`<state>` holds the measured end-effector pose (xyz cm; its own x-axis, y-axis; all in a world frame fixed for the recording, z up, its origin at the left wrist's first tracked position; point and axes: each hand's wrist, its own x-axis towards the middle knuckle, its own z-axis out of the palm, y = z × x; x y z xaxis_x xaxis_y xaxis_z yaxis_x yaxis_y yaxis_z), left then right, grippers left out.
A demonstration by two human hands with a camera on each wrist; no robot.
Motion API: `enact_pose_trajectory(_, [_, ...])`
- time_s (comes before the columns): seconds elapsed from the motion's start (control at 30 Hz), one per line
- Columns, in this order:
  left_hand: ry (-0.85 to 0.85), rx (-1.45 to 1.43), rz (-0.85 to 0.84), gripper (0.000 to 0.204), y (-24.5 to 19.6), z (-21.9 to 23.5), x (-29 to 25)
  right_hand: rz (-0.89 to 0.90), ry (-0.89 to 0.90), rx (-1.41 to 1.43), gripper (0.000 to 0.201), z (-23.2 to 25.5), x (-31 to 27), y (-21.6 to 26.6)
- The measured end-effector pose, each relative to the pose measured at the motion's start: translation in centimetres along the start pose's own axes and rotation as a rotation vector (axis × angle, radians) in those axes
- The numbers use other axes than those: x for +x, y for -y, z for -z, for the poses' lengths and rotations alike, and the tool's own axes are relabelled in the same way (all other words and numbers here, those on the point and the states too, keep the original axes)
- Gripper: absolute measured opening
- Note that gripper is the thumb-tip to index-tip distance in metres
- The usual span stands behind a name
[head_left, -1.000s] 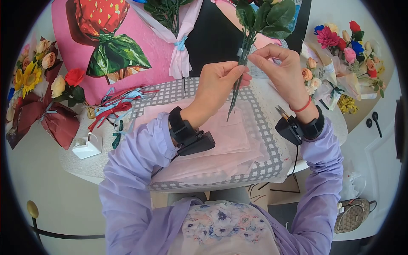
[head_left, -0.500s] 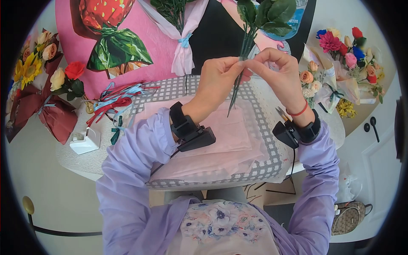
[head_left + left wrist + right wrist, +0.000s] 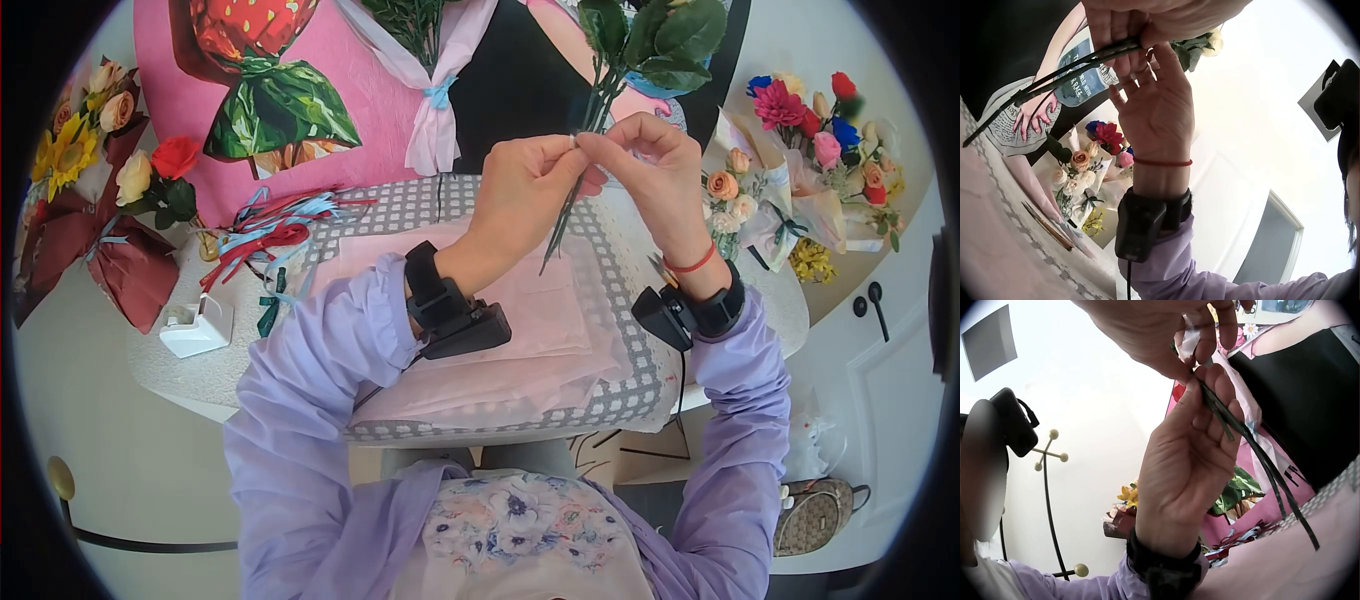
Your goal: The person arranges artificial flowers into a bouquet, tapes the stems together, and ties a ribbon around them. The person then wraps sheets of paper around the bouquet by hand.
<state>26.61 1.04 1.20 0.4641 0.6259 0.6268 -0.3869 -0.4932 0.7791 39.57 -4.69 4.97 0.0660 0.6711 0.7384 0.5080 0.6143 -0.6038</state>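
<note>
My left hand [image 3: 525, 190] holds a bundle of dark green flower stems [image 3: 561, 228] between thumb and fingers, above the table. Green leaves [image 3: 690, 40] spread from the top of the bundle, and a cream rose [image 3: 1214, 42] shows there in the left wrist view. With thumb and forefinger my right hand [image 3: 660, 180] pinches a strip of clear tape [image 3: 1190, 342] at the stems, right beside the left thumb. Below both hands lie pale pink wrapping sheets [image 3: 470, 360] on a grey checked cloth [image 3: 640, 375].
A white tape dispenser [image 3: 197, 325] and a heap of red and blue ribbons [image 3: 270, 230] are on the table's left. Wrapped bouquets [image 3: 110, 260] flank the table, with another pink-wrapped bouquet [image 3: 430, 130] at the back. Slim pointed tools [image 3: 1047, 226] lie on the right.
The right hand has moved in from beside the stems until its fingertips meet the left thumb. Tape seen earlier on the stems is now mostly hidden by fingers.
</note>
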Motion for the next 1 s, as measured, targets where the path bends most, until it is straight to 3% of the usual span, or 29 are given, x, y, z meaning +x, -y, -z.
enact_pose_trajectory(0.2, [-0.060, 0.039, -0.016, 0.021, -0.5, -0.3, 0.0, -0.083, -0.007, 0.127, 0.016, -0.1, -0.2, 0.1])
enact_pose_trajectory(0.33, [0.002, 0.089, 0.058, 0.022, -0.1, 0.0, 0.2, -0.098, -0.035, 0.197, 0.015, 0.2, 0.1, -0.5])
enact_pose_trajectory(0.5, [0.008, 0.062, 0.064, 0.022, 0.1, 0.1, 0.4, -0.140, 0.069, 0.247, 0.013, 0.4, 0.0, -0.5])
enact_pose_trajectory(0.9, [0.003, 0.075, 0.055, 0.021, 0.0, -0.3, 0.4, -0.078, -0.061, 0.112, 0.016, 0.1, 0.1, -1.3])
enact_pose_trajectory(1.0, [0.009, 0.094, 0.049, 0.020, -0.3, -0.3, 0.3, -0.126, -0.019, 0.099, 0.017, 0.3, 0.2, -0.6])
